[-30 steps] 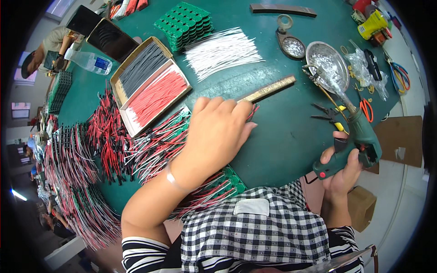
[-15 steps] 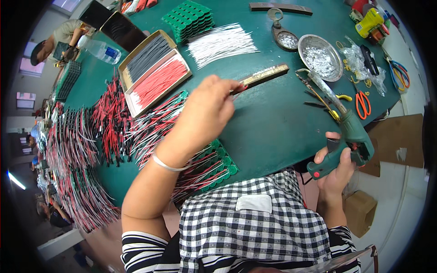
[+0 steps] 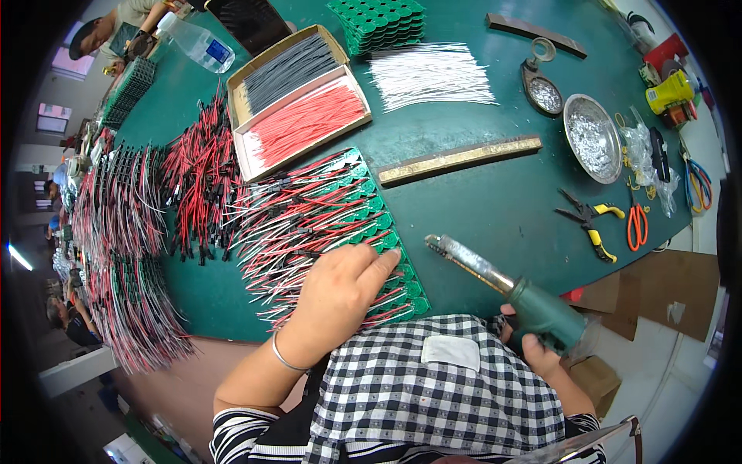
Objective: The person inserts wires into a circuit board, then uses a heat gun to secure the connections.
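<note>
My right hand (image 3: 535,352) is wrapped round the handle of a green soldering gun (image 3: 547,313). Its metal barrel points up and left over the table, the tip apart from the boards. My left hand (image 3: 340,290) rests palm down on a panel of round green circuit boards (image 3: 415,288), thumb and fingers drawn together near the panel's right part. Whatever is between those fingertips is hidden. Red, white and black wires (image 3: 305,205) lie across the panel, fanning out to the left. Beyond it lies a long narrow bar (image 3: 464,161) with a yellowish, crusted top.
A cardboard box (image 3: 357,120) holds black and red wires, beside loose white wires (image 3: 433,77) and stacked green boards (image 3: 379,27). At right are a metal bowl (image 3: 570,139) of silvery bits, pliers (image 3: 591,220) and orange-handled scissors (image 3: 638,228). Wire bundles (image 3: 127,271) hang at left.
My left hand has moved from the long bar, where something red showed at its fingertips, down onto the board panel. The soldering gun has swung left and lower, its tip nearer the panel.
</note>
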